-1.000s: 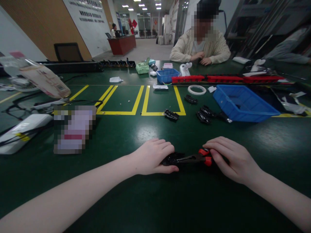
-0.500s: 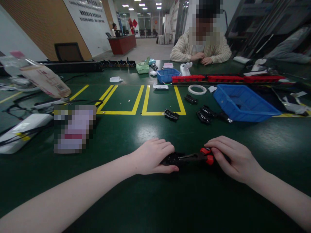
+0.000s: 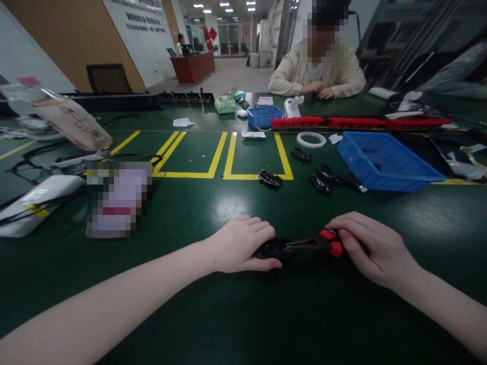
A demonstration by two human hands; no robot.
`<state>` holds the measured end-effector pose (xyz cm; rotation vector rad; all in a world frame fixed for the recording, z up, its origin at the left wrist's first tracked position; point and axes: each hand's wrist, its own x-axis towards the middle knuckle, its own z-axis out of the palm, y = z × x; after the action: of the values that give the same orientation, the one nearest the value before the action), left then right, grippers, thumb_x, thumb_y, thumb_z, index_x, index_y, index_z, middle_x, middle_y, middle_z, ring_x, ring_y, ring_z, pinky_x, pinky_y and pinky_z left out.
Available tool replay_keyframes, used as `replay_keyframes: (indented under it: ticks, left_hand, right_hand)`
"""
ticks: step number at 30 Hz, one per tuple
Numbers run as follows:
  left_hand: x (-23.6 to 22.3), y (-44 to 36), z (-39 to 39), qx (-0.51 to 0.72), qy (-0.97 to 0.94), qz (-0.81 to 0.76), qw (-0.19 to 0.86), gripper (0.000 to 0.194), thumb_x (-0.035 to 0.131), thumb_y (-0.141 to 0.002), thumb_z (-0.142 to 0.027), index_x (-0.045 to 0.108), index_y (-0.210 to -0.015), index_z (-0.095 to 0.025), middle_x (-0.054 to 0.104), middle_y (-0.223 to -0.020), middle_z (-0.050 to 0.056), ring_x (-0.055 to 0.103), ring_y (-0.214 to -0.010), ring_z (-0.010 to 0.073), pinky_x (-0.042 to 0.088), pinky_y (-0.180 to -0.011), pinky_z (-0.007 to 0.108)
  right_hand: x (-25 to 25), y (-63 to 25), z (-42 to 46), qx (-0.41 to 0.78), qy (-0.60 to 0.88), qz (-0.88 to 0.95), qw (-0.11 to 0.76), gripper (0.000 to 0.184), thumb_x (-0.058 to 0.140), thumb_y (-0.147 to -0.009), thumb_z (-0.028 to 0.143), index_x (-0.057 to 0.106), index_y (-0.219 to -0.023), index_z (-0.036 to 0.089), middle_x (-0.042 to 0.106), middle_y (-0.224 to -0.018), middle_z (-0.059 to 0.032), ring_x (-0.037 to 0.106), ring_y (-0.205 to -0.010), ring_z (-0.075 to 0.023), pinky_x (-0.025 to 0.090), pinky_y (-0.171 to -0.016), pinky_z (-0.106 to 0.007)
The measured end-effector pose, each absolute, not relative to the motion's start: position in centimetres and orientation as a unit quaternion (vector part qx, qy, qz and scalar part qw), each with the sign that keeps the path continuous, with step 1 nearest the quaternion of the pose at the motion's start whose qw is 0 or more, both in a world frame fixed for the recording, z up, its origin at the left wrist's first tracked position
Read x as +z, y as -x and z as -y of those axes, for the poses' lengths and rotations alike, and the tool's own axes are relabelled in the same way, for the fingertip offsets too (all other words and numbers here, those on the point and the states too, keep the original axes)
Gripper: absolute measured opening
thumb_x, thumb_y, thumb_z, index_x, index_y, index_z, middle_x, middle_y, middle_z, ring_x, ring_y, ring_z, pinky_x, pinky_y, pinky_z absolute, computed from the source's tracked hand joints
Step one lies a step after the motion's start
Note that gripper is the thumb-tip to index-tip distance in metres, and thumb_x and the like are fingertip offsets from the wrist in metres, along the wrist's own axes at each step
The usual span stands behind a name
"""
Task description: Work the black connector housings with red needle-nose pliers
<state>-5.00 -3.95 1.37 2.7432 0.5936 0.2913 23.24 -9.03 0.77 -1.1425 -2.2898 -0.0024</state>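
Note:
My left hand [image 3: 249,246] is closed around a small black plastic part [image 3: 277,249], pressing it near the tabletop. Fingers and thumb hide the part's left end. My right hand [image 3: 371,248] grips long-nose pliers [image 3: 314,243] by their red handles. Their dark jaws point left and reach the right end of the black part; whether the tips pinch it I cannot tell. Beyond my hands lie similar black parts: one [image 3: 270,178] at the yellow tape, a pair [image 3: 323,178] farther right, and another [image 3: 302,154] behind those.
A blue bin [image 3: 388,162] stands tilted-looking at right, near a white ring [image 3: 311,139]. Red strips [image 3: 355,122] and a smaller blue bin [image 3: 265,116] lie farther back. At left are a bottle [image 3: 72,119], a white device [image 3: 38,205] and a phone-like slab [image 3: 122,200]. A person [image 3: 317,71] sits opposite.
My right hand and the pliers have shifted slightly right, so the jaws overlap less of the black part. My left hand stays almost in place on it.

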Motion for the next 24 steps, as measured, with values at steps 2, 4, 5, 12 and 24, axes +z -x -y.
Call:
replay_keyframes:
  ticks: [2,4,5,12,24]
  left_hand:
    - [1.3,5.0,3.9,0.105,-0.960,-0.208,0.158,0.035,0.057,-0.089,-0.051,0.055,-0.090,-0.016,0.060,-0.084,0.001,0.056,-0.073,0.0168,0.040,-0.063,0.027]
    - [1.3,5.0,3.9,0.107,-0.959,-0.208,0.158,0.036,0.058,-0.088,-0.051,0.055,-0.090,-0.015,0.060,-0.084,0.001,0.056,-0.073,0.0169,0.039,-0.062,0.027]
    - [1.3,5.0,3.9,0.108,-0.959,-0.207,0.158,0.036,0.058,-0.088,-0.052,0.055,-0.090,-0.015,0.060,-0.084,0.001,0.056,-0.073,0.0170,0.039,-0.062,0.027]
    - [1.2,5.0,3.8,0.125,-0.959,-0.200,0.159,0.036,0.061,-0.086,-0.050,0.056,-0.091,-0.015,0.062,-0.084,0.002,0.058,-0.072,0.0166,0.040,-0.062,0.027]
    - [0.5,4.9,3.3,0.155,-0.964,-0.168,0.136,0.038,0.056,-0.090,-0.052,0.056,-0.093,-0.014,0.065,-0.086,0.002,0.059,-0.075,0.0156,0.042,-0.066,0.027]
  right_hand:
    - [0.7,-23.2,9.1,-0.002,0.426,0.858,0.288,0.017,0.041,-0.092,0.018,0.057,-0.096,0.020,0.064,-0.085,-0.0043,0.061,-0.076,-0.0161,0.049,-0.064,-0.030]
    - [0.6,-23.2,9.1,-0.008,0.426,0.858,0.288,0.016,0.042,-0.091,0.018,0.057,-0.095,0.020,0.064,-0.086,-0.0042,0.061,-0.076,-0.0160,0.049,-0.063,-0.030]
    - [0.6,-23.2,9.1,-0.011,0.426,0.857,0.288,0.016,0.041,-0.091,0.018,0.057,-0.095,0.020,0.064,-0.086,-0.0044,0.061,-0.076,-0.0159,0.049,-0.063,-0.030]
    - [1.1,-22.8,9.3,-0.020,0.417,0.866,0.274,0.015,0.041,-0.092,0.017,0.055,-0.097,0.020,0.064,-0.085,-0.0057,0.062,-0.075,-0.0166,0.051,-0.062,-0.030]
    - [-2.7,-26.3,8.4,-0.047,0.427,0.869,0.243,0.020,0.048,-0.089,0.041,0.059,-0.104,0.033,0.068,-0.095,-0.0078,0.068,-0.082,-0.0219,0.058,-0.064,-0.034]
